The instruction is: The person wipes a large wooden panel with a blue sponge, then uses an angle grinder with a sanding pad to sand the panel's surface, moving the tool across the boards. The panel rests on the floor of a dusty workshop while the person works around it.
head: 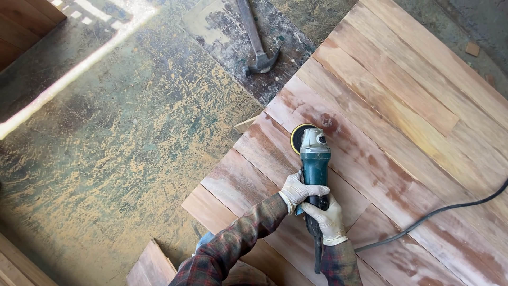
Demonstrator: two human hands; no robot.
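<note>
A teal angle grinder [314, 159] with a yellow-edged sanding disc [297, 136] rests on a large panel of glued wooden boards [402, 122]. My left hand [298, 191], in a white glove, wraps around the grinder's body from the left. Just behind it, my right hand [327, 220], also gloved, grips the rear handle. The disc touches a reddish board near the panel's left edge. The grinder's black cord [434, 214] runs off to the right across the boards. Both sleeves are plaid.
A claw hammer [257, 39] lies on the stained floor beyond the panel's far left corner. The concrete floor [121, 143] at left is covered with sawdust. Wooden pieces sit at the top left corner [24, 24] and bottom left [151, 267].
</note>
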